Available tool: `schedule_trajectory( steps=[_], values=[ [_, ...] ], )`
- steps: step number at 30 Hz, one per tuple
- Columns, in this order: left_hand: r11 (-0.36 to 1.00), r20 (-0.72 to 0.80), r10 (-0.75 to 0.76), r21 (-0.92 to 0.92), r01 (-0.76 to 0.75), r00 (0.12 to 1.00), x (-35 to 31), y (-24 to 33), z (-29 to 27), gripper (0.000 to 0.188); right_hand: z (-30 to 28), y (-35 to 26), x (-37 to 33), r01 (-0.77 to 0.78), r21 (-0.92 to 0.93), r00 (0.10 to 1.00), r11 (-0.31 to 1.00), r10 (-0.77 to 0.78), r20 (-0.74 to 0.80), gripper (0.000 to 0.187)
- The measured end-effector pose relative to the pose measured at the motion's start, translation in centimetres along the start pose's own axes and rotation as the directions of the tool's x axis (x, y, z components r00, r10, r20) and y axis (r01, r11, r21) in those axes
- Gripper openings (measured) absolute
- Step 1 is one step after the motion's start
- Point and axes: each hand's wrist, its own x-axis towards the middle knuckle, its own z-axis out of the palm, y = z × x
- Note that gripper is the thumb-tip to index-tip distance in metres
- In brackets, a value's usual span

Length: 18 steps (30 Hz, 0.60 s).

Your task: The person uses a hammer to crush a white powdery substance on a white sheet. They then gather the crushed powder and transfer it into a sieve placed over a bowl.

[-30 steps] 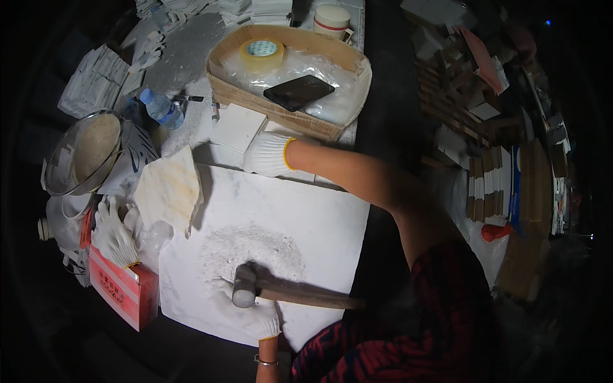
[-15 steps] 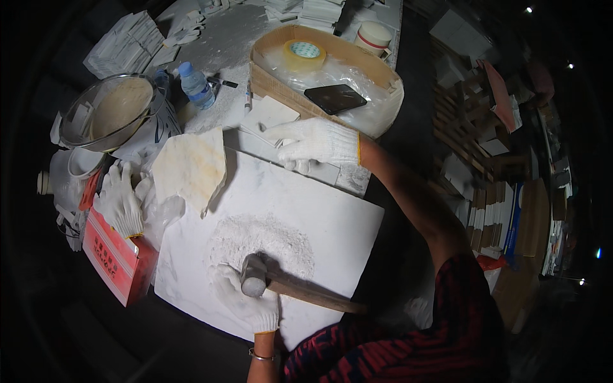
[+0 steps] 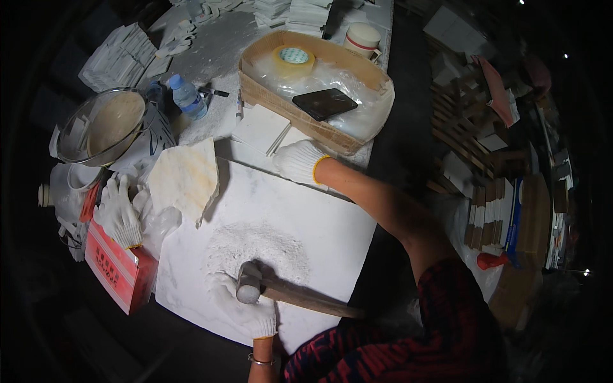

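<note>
Resting our left hand [image 3: 242, 309] by the hammer [image 3: 281, 292] at the slab's [image 3: 325, 236] six o'clock, perhaps for steadiness, we hold our right hand [image 3: 299, 162] near tiles [image 3: 260, 126] at twelve, though whether either grips we cannot tell.

Bright light pools on the white slab [image 3: 322, 226]; fisheye-bent edges fade black.

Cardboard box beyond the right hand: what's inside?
Inside the cardboard box: a tape roll, a black phone and crumpled clear plastic. Anything beneath them is covered and can't be seen.
</note>
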Motion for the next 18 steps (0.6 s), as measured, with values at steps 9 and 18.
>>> schedule_trajectory(
  steps=[9,18],
  values=[
    [0.964,0.221,-0.104,0.26,0.044,0.97,2.1,3.3,-1.8,0.086,2.0,0.4,-0.3,-0.082,0.107,0.988,0.991,0.095,-0.121,0.019],
    [0.925,0.218,0.011,0.37,-0.093,0.976,1.5,1.5,-2.3,0.104,3.8,-7.7,2.5,0.416,0.597,0.695,0.686,0.183,-0.695,0.013]
  ],
)
